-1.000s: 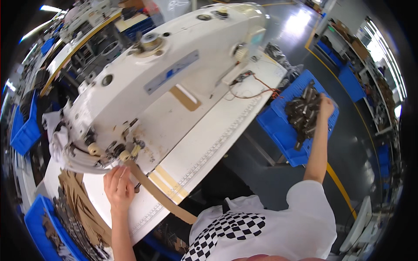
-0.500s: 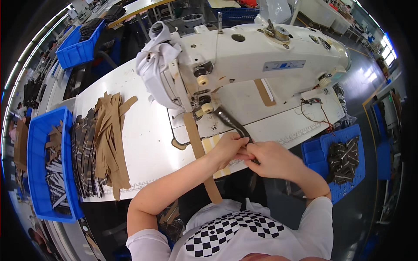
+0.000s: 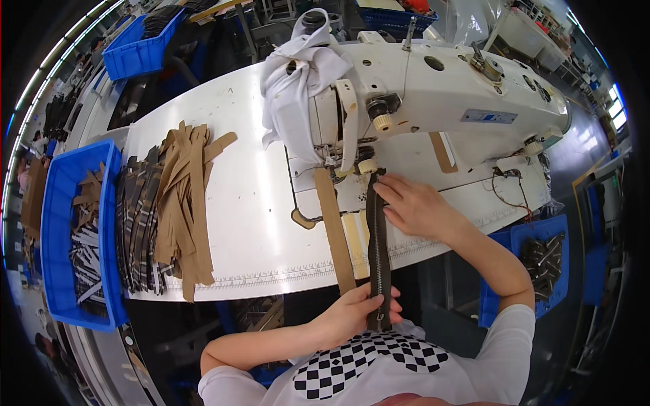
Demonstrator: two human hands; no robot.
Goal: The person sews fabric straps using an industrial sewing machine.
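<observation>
A dark brown zipper (image 3: 378,250) with metal teeth runs lengthwise between my hands, pulled out straight. My left hand (image 3: 355,308) is closed around its near end, by the slider, just off the table's front edge. At the far end my right hand (image 3: 416,206) grips the zipper's edge with its fingertips, close to the sewing machine's head. Left of the zipper, a tan fabric strip (image 3: 333,230) reaches from beneath the needle area of the white sewing machine (image 3: 433,91) toward me. Its near end passes behind my left hand.
Tan strips (image 3: 186,203) and dark zippers (image 3: 139,223) lie piled on the table's left. A blue bin (image 3: 112,271) stands beyond them; another blue bin (image 3: 504,291) with zippers sits at right. White cloth (image 3: 305,74) drapes the machine head.
The zipper, bunched between both hands before, is now drawn out straight. My left hand has moved down toward my body and my right hand up toward the machine. The view has shifted.
</observation>
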